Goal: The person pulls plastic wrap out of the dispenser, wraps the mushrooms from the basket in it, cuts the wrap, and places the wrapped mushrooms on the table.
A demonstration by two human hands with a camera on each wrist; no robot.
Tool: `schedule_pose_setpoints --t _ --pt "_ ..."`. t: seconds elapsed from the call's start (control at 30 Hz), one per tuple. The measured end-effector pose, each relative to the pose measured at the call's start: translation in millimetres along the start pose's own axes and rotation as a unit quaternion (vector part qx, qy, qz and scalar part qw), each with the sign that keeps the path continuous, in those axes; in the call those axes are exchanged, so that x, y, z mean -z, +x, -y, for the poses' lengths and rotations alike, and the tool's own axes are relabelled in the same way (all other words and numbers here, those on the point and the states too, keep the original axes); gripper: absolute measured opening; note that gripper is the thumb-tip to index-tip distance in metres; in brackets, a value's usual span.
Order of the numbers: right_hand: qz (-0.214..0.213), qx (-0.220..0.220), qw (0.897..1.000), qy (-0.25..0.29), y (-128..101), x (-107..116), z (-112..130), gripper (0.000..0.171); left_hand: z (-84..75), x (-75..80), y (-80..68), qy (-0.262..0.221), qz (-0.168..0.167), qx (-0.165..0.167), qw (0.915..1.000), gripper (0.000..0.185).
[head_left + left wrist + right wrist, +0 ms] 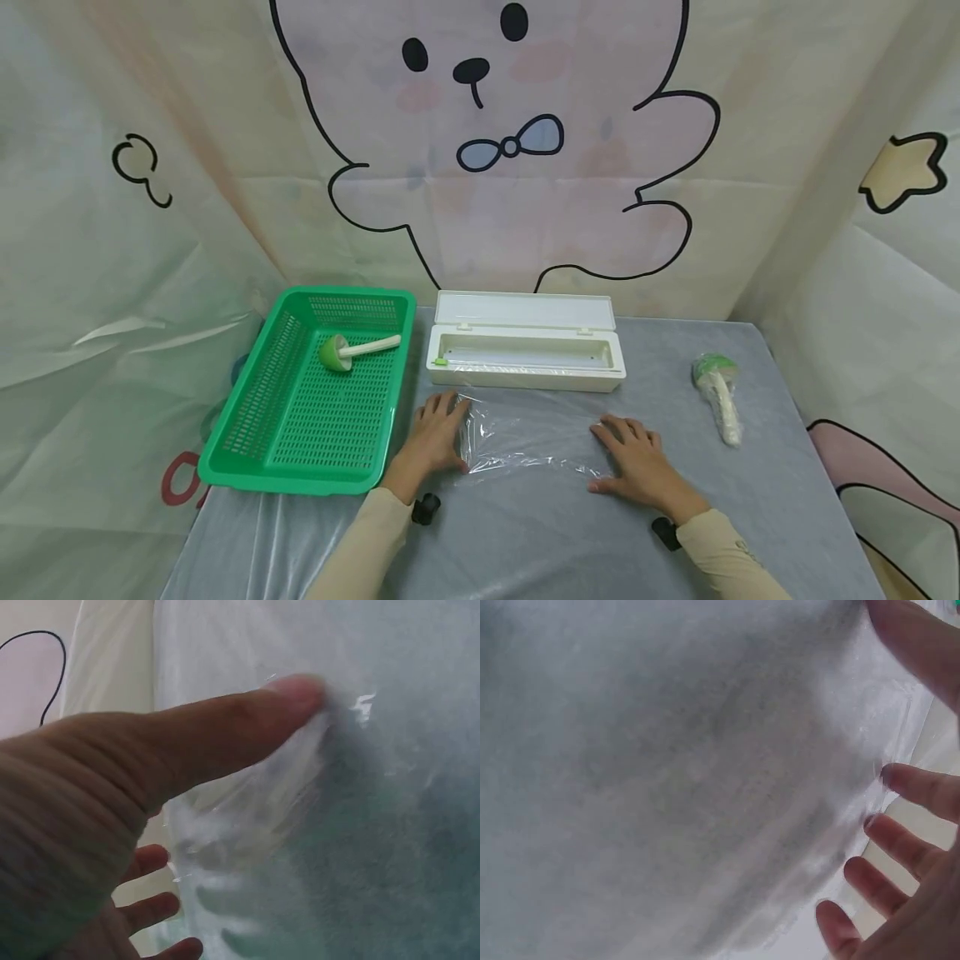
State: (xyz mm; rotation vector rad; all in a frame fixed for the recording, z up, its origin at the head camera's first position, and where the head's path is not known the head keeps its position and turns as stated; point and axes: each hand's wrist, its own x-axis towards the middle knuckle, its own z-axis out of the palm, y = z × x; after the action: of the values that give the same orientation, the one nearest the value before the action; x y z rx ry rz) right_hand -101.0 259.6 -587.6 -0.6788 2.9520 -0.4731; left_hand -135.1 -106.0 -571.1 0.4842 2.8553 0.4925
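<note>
A sheet of clear plastic wrap [534, 442] lies on the grey table in front of a white wrap dispenser box [525, 354] with its lid up. My left hand [433, 433] lies flat on the sheet's left edge, fingers straight. My right hand [633, 463] presses flat on its right edge. In the left wrist view the thumb [225, 739] rests on crinkled film [247, 817]. The right wrist view shows spread fingers [900, 847] over the film [855, 787].
A green mesh basket [247, 417] at the left holds a green-headed white-handled piece [352, 350]. A similar piece wrapped in film [718, 392] lies at the right. A printed cloth backdrop rises behind the table.
</note>
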Motion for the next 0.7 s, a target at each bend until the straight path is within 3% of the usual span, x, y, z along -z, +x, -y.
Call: schedule_pose_setpoints --t 0.07,0.17,0.23,0.3,0.37,0.43,0.57,0.7 --pt "-0.001 -0.004 1.000 0.011 0.3 0.7 0.8 0.089 1.0 3.5 -0.4 -0.013 -0.012 0.000 0.9998 0.102" --pt "-0.007 -0.016 1.000 0.025 1.3 1.1 3.1 0.085 0.0 8.3 1.2 -0.062 -0.103 0.019 0.9926 0.074" --pt "-0.013 -0.025 0.999 0.030 2.4 0.4 4.7 0.080 -1.5 9.5 4.7 -0.115 -0.199 0.038 0.9724 0.055" --pt "-0.022 -0.029 0.999 0.029 3.0 -1.2 5.9 0.074 -4.0 9.2 9.3 -0.160 -0.288 0.057 0.9425 0.044" --pt "-0.030 -0.030 0.999 0.026 3.2 -3.3 6.2 0.069 -5.5 7.8 14.2 -0.178 -0.333 0.074 0.9230 0.043" --pt "-0.034 -0.030 0.999 0.029 3.2 -4.9 6.4 0.067 -6.1 5.8 17.9 -0.174 -0.342 0.091 0.9190 0.044" --pt "-0.033 -0.033 0.998 0.036 3.1 -7.1 6.3 0.065 -5.7 1.7 20.9 -0.145 -0.321 0.112 0.9293 0.047" --pt "-0.029 -0.039 0.998 0.040 2.5 -9.0 5.0 0.065 -4.6 0.0 20.7 -0.137 -0.315 0.117 0.9320 0.052"
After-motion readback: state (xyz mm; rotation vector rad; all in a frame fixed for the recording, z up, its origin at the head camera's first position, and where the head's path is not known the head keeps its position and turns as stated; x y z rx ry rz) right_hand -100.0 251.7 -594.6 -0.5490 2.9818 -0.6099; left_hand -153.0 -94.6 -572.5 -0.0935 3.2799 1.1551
